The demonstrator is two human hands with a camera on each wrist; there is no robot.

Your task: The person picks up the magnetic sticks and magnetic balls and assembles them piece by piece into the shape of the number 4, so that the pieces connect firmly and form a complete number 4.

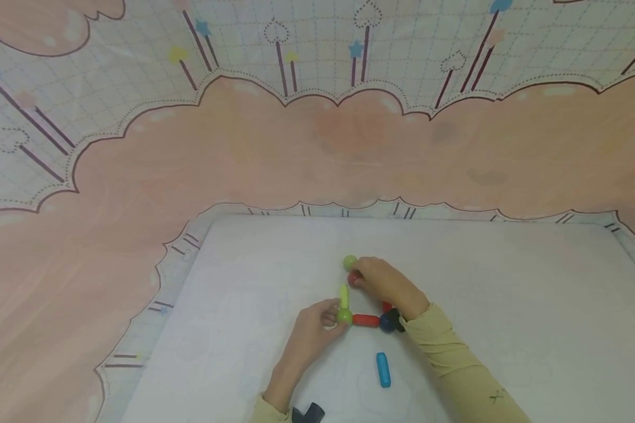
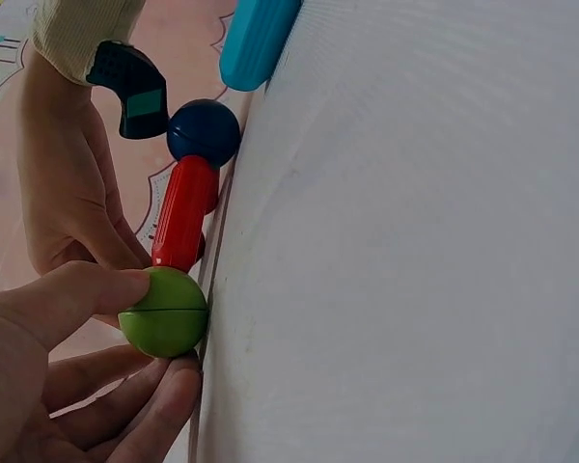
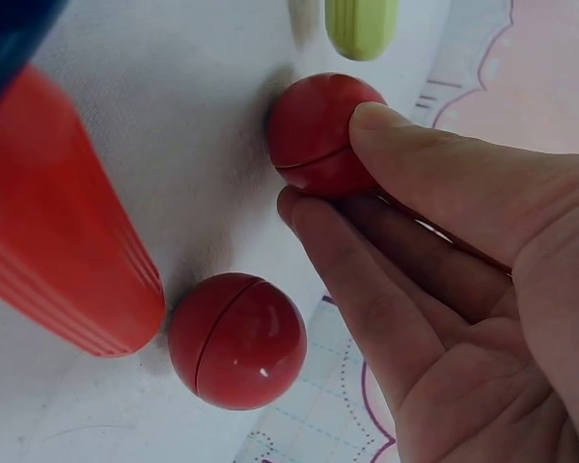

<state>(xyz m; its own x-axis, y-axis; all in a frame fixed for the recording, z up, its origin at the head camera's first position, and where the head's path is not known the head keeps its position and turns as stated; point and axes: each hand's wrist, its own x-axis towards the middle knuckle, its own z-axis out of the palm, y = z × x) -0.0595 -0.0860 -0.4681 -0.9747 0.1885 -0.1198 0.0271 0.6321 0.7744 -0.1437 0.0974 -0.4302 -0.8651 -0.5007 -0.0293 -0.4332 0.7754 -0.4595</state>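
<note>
My left hand [image 1: 313, 329] pinches a green ball [image 2: 166, 313] between thumb and fingers. A red stick [image 1: 366, 321] runs from that ball to a dark blue ball [image 2: 204, 133], and a yellow-green stick [image 1: 344, 296] points away from it toward the far side. The right hand [image 1: 388, 283] holds a red ball [image 3: 323, 135] in its fingertips. Just beyond, a second green ball [image 1: 350, 262] sits by the fingers. In the right wrist view, another red ball [image 3: 236, 340] lies at the end of a second red stick [image 3: 68, 231], which the right arm partly hides in the head view.
A loose light-blue stick [image 1: 383, 369] lies on the white table [image 1: 233, 364] nearer the person. Black wrist cameras show at both cuffs, the right one [image 2: 135, 92] close beside the dark blue ball. A patterned cloth [image 1: 137, 235] is visible beyond the table's edges.
</note>
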